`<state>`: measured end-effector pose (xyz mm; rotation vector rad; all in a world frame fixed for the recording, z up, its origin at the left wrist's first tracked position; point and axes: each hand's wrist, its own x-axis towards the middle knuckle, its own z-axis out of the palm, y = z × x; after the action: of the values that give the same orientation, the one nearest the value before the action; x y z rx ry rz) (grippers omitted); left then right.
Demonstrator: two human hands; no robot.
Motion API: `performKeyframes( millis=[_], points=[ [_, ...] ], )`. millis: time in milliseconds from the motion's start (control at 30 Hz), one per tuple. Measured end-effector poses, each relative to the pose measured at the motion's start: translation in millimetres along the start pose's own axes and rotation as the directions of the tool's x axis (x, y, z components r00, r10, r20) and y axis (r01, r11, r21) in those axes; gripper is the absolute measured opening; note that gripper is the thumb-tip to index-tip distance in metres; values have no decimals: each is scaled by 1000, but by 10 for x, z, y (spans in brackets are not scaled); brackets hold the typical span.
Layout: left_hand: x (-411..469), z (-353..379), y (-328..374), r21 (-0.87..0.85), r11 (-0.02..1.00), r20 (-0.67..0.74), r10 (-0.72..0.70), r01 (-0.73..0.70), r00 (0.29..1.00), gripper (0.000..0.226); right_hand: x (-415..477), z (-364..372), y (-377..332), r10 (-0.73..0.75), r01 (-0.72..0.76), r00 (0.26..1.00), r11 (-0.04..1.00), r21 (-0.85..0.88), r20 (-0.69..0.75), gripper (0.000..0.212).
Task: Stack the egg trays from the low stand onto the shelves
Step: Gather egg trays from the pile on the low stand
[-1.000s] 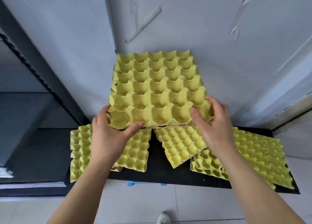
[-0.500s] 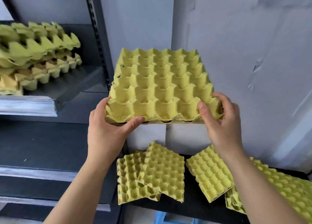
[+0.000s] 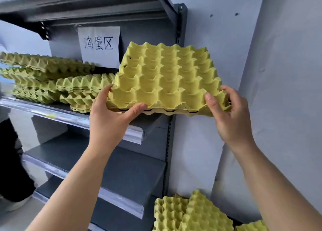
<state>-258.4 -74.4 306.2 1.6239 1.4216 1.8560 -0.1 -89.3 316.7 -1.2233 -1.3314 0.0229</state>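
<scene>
A tray (image 3: 167,77) was held at its near corners by the left hand (image 3: 108,121) and right hand (image 3: 231,121). Left of the grip, stacked trays (image 3: 43,77) lay on a shelf (image 3: 69,116). Behind the grip, up left, hung a sign (image 3: 99,46). Below the grip lay loose trays (image 3: 191,213).

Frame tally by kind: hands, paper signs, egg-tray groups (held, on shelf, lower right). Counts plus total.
Hands: 2, left hand and right hand
Paper sign: 1
Held tray bundle: 1
Shelf tray piles: 2, left pile and right pile
Lower-right tray group: 1
Total: 7
Single trays within piles cannot be counted.
</scene>
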Motion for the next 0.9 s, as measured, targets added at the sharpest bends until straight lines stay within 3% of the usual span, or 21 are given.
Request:
performKeyframes(
  millis=[267,400,600,900],
  points=[
    [1200,-671,-481,13,998,-56,61,-60,997,113,409,1154,-576,-44,44,999,999,8,24,79],
    [1820,-927,-759,12,998,-3,57,-57,998,109,533,1692,-870,-35,35,999,999,-35,-4,76],
    [2518,-1111,-1198,-5,999,93,54,-54,994,98,631,2310,-1123,11,-12,1000,990,-139,-5,54],
    [2961,-1043,-1678,2,1000,182,-21,21,983,109,752,2714,-1207,70,-55,997,952,-300,37,58]
  ],
)
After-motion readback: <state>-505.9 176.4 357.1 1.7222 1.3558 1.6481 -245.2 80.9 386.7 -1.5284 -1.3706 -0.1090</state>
